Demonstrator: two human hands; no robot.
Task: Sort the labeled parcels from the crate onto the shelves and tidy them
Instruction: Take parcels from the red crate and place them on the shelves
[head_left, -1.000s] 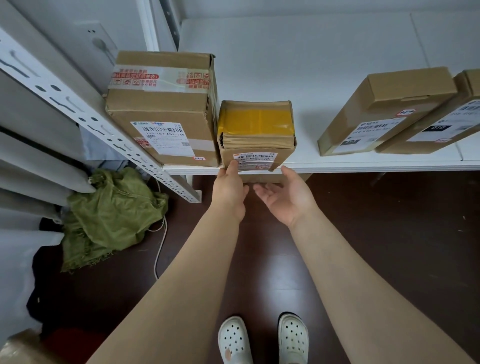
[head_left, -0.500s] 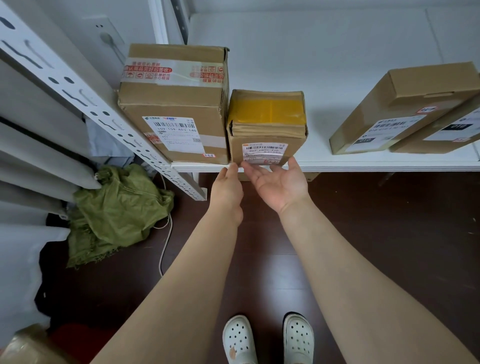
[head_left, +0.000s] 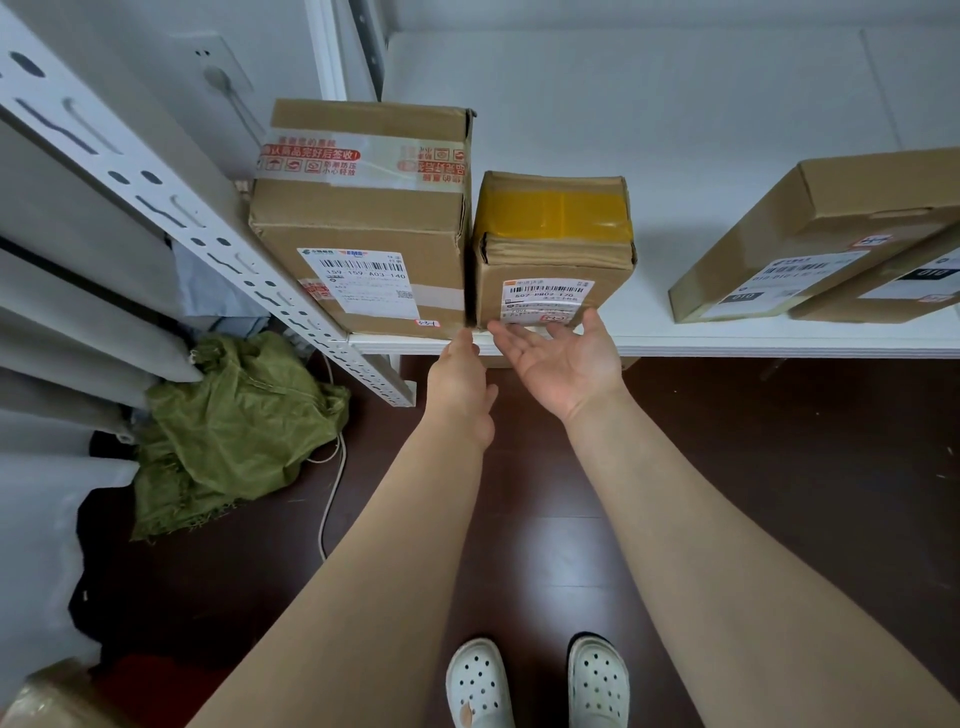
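A small cardboard parcel (head_left: 550, 249) with yellow tape on top and a label on its front stands on the white shelf (head_left: 675, 343), flush against a taller taped box (head_left: 363, 228) on its left. My right hand (head_left: 563, 364) is palm up with straight fingers, fingertips at the lower front of the small parcel. My left hand (head_left: 460, 384) hangs just below the shelf edge between the two boxes, fingers straight, holding nothing. Two flat labelled boxes (head_left: 810, 234) lean together at the shelf's right.
A perforated white upright (head_left: 171, 213) slants down on the left. On the dark floor lie a green cloth bag (head_left: 234, 431) and a white cable (head_left: 330, 493). A brown parcel corner (head_left: 47, 696) shows at bottom left. My white clogs (head_left: 535, 680) are below.
The small parcel has gone further back onto the shelf. My right hand moved up from under the shelf edge to the parcel's front; my left hand came off it and dropped slightly.
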